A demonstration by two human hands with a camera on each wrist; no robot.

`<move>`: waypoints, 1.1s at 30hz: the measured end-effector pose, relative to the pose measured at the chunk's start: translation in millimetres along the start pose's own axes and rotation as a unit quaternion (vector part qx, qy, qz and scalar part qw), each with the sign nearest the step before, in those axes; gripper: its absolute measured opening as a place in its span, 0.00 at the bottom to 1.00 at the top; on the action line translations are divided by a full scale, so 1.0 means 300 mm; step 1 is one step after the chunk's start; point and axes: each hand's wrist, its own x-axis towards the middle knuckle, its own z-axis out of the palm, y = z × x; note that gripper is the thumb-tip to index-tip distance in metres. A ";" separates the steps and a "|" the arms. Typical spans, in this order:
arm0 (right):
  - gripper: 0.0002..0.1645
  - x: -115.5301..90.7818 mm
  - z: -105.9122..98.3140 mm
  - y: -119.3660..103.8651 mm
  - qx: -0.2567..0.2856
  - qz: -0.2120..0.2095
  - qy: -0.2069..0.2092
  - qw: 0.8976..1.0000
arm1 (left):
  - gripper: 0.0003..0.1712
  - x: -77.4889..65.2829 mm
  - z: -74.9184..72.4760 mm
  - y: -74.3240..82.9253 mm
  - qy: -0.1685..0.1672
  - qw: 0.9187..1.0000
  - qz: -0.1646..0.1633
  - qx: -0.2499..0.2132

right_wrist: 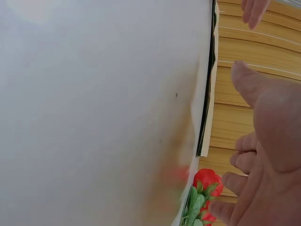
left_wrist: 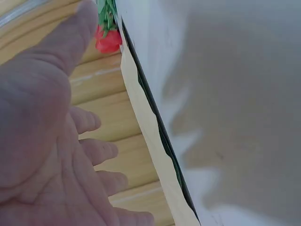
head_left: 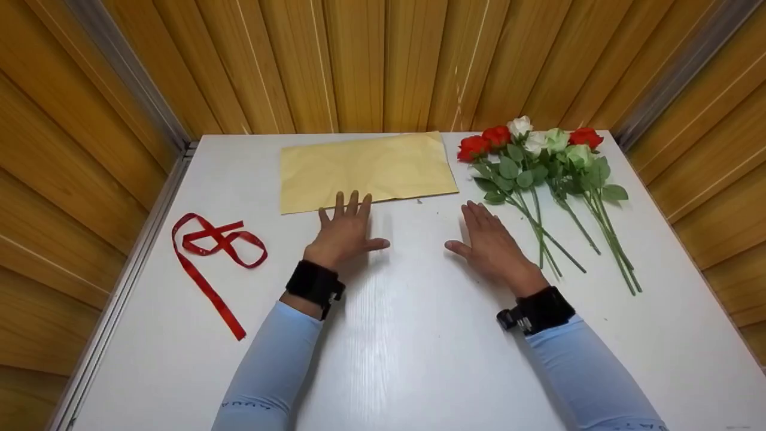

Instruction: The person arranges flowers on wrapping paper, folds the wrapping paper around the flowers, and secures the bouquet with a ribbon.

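My left hand (head_left: 346, 234), fingers spread, is at the near edge of a flat yellow wrapping paper (head_left: 365, 170); contact is unclear in the head view. In the left wrist view the palm and fingers (left_wrist: 101, 151) appear raised above the table, holding nothing. My right hand (head_left: 492, 246) has its fingers extended and thumb out, holding nothing. It is left of the stems of several roses (head_left: 556, 140) in red, white and pale green. A red ribbon (head_left: 203, 282) lies loosely looped to the left of my left hand.
The white table (head_left: 383, 359) carries everything. Wood-patterned walls (head_left: 353, 66) with metal corner posts enclose its back and sides. Dark layered edges of the paper (right_wrist: 207, 94) show in the right wrist view. Black wrist cameras (head_left: 311, 284) sit on both wrists over light blue sleeves.
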 end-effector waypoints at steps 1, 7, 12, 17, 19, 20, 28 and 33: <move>0.59 0.000 0.000 0.000 0.003 0.000 0.002 1.000 | 0.65 0.006 -0.001 -0.014 0.007 1.000 -0.007 -0.003; 0.57 0.007 0.005 -0.008 0.015 -0.002 0.003 1.000 | 0.61 0.046 0.005 -0.105 0.019 0.997 -0.076 0.007; 0.57 0.014 0.007 -0.010 0.017 0.001 -0.003 1.000 | 0.61 0.065 0.026 -0.167 -0.013 0.993 -0.113 0.018; 0.56 0.018 0.001 -0.001 0.017 0.002 -0.001 1.000 | 0.60 0.039 0.025 -0.146 -0.034 0.993 -0.113 0.013; 0.57 0.020 -0.002 0.001 0.016 0.004 -0.003 1.000 | 0.60 0.017 0.019 -0.115 -0.044 0.993 -0.112 0.017; 0.57 0.021 -0.003 0.001 0.016 0.005 -0.004 1.000 | 0.60 0.002 0.015 -0.097 -0.051 0.992 -0.112 0.019; 0.56 0.042 0.002 -0.010 0.018 0.004 -0.015 1.000 | 0.52 -0.129 0.010 0.056 -0.075 0.992 -0.086 0.061; 0.53 0.069 0.015 -0.024 0.005 0.003 -0.030 1.000 | 0.49 -0.202 0.042 0.159 -0.076 0.991 -0.063 0.090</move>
